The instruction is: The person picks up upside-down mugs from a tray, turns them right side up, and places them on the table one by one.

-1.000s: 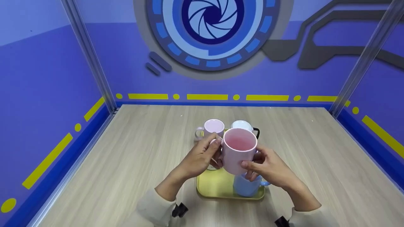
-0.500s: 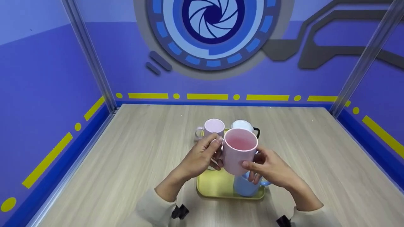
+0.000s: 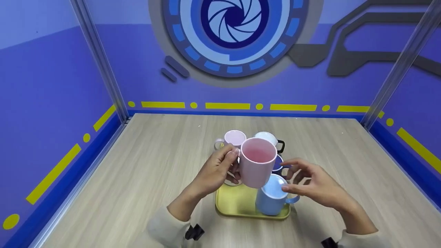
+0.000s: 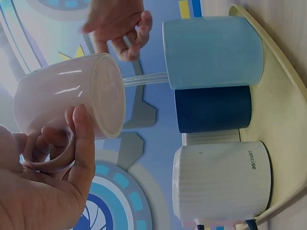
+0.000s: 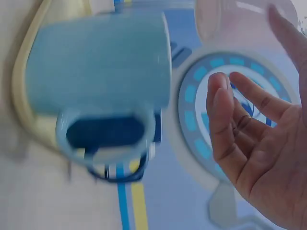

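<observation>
My left hand [image 3: 214, 169] grips the handle of a pink mug [image 3: 255, 173] and holds it upright above a yellow tray [image 3: 236, 204]. In the left wrist view the fingers curl through the mug's handle [image 4: 53, 165]. To the right, my right hand [image 3: 318, 184] is apart from the pink mug, its fingers loosely bent and holding nothing. It hovers by a light blue mug [image 3: 269, 202] at the tray's front right corner. Behind that stands a dark blue mug [image 4: 213, 109], mostly hidden in the head view.
A smaller pink mug [image 3: 235, 138] and a white mug with a black handle [image 3: 266, 137] stand at the back of the tray. A white mug lettered "concise" [image 4: 223, 182] sits on the tray's left, behind my left hand. Blue panels [image 3: 224, 89] enclose the wooden table [image 3: 155, 155].
My right hand has let go of the pink mug and moved right, uncovering the light blue mug. The pink mug, in my left hand alone, has shifted slightly left and up.
</observation>
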`<state>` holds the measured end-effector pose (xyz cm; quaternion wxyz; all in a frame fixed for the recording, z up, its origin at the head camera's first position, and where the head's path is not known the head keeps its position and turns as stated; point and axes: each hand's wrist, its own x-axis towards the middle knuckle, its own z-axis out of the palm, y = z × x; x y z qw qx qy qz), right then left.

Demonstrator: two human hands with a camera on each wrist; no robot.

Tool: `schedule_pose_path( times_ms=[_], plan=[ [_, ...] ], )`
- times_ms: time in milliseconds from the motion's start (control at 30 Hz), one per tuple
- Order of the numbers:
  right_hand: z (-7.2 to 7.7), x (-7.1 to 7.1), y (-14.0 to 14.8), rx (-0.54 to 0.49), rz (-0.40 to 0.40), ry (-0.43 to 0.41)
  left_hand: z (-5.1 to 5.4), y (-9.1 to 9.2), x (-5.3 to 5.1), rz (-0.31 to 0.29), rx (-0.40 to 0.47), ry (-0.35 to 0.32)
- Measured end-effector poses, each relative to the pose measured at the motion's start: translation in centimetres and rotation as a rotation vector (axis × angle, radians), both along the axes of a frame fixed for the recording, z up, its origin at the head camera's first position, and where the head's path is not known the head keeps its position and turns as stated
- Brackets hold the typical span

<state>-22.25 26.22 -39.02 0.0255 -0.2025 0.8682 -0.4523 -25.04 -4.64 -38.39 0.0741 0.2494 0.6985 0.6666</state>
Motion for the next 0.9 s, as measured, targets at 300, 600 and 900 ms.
schedule_pose_path(
  times_ms=[300, 600, 900],
  plan=[
    [-1.9, -0.3, 3.9, 0.033, 0.013, -0.101, -0.3, -0.6, 0.0, 0.012, 0.010, -0.006],
    [-4.5, -1.5, 4.5, 0.156, 0.014, -0.221, -0.8, -0.8, 0.1, 0.018, 0.010, -0.018],
    [-6.4, -1.8, 4.0, 0.175, 0.105, -0.175, -1.1, -1.3, 0.1, 0.024, 0.012, -0.009]
  ],
)
